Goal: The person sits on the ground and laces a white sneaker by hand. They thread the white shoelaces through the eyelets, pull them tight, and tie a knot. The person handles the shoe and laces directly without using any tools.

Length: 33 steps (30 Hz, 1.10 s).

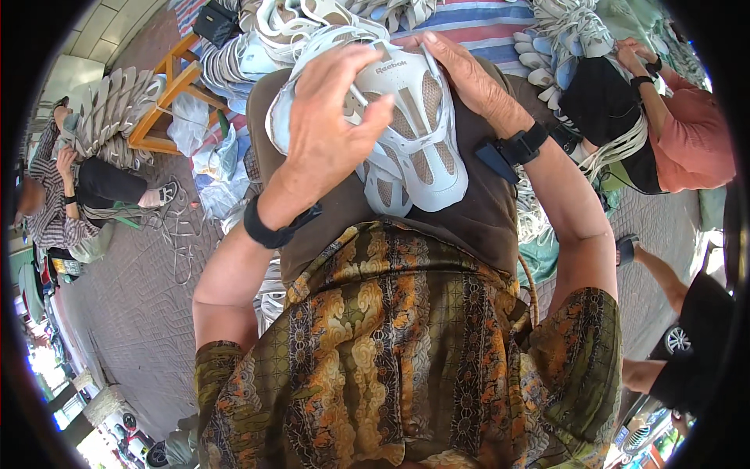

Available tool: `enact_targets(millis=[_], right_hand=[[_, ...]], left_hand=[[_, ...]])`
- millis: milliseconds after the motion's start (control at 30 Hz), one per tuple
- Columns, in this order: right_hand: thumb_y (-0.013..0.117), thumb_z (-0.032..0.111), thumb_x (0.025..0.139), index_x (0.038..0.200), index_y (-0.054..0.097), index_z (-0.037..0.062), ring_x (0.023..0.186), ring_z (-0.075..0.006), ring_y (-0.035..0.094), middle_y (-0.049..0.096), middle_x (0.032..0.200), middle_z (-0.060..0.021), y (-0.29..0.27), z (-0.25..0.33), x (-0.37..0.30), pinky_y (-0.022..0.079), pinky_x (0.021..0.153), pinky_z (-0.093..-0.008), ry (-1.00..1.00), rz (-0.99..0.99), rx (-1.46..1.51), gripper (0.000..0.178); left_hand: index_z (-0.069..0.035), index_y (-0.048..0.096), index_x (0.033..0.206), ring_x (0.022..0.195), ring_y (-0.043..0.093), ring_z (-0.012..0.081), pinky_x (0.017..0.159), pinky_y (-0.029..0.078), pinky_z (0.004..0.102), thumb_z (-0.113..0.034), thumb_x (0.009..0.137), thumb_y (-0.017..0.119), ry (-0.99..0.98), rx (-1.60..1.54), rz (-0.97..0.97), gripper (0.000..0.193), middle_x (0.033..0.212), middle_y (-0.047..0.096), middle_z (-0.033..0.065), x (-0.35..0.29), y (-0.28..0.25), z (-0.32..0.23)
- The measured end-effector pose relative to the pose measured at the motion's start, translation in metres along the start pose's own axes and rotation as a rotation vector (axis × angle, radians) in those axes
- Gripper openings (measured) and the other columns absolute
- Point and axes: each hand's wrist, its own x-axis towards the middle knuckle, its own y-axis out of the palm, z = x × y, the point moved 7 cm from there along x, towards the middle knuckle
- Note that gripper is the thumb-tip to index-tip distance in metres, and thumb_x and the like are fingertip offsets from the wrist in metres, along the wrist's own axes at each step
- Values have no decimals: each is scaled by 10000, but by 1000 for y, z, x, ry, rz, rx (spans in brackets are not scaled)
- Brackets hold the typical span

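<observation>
A white shoe upper (428, 168) with beige mesh panels lies across my lap, its rounded toe toward me. A second, similar upper (386, 191) shows partly beneath it. My left hand (332, 125) is over the upper's left side, with thumb and fingers spread apart. A short stretch of white lace (358, 95) shows beside its fingers. At the upper's far right edge, my right hand (473, 82) has its fingertips closed together on a thin white shoelace (430, 62). The right palm and some fingers are hidden.
A brown cushion or cloth (488, 187) covers my lap. Stacked uppers (226, 70) lie beyond it on a striped sheet (484, 19). A wooden frame (168, 98) stands at left. One person (691, 141) sits at right, another (58, 187) at left. Loose laces (183, 242) lie on the paving.
</observation>
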Motion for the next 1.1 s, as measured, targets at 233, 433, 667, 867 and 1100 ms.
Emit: enact_targets(millis=[233, 433, 667, 867, 1100], right_hand=[[403, 323, 999, 1242, 559, 54, 1059, -153, 540, 601, 1165, -64, 0, 10, -11, 412, 957, -306, -20, -54, -103, 395], [396, 400, 1019, 1246, 519, 32, 1132, -167, 484, 539, 1213, -81, 5, 29, -26, 370, 1007, -305, -294, 12, -349, 450], [403, 308, 1026, 1266, 503, -19, 1187, -192, 482, 556, 1243, -113, 2, 13, -22, 348, 1045, -321, -123, -78, -166, 418], [453, 433, 995, 1307, 508, 49, 1096, -125, 510, 574, 1183, -60, -16, -10, -14, 390, 982, -272, -23, 11, 92, 498], [489, 352, 996, 1294, 515, 59, 1101, -111, 514, 576, 1166, -44, -14, 3, -14, 394, 977, -267, -39, 111, -1, 418]], left_hand=[[-98, 519, 1284, 1157, 504, 308, 963, 367, 455, -368, 726, 739, -261, 39, 327, 657, 1182, 582, 124, 5, 70, 33], [-142, 546, 1233, 1079, 501, 292, 893, 361, 466, -400, 728, 746, -202, 251, 277, 602, 1101, 570, 87, 3, 80, 34], [-138, 531, 1238, 1087, 482, 291, 901, 348, 474, -406, 745, 731, -262, 281, 309, 596, 1110, 551, 86, 4, 88, 41], [-44, 576, 1162, 934, 616, 187, 820, 488, 295, -319, 795, 749, -537, -584, 321, 490, 1008, 647, 95, 0, 68, 63], [-43, 563, 1190, 946, 590, 151, 844, 475, 284, -245, 807, 748, -554, -709, 325, 470, 1021, 627, 73, 0, 73, 65]])
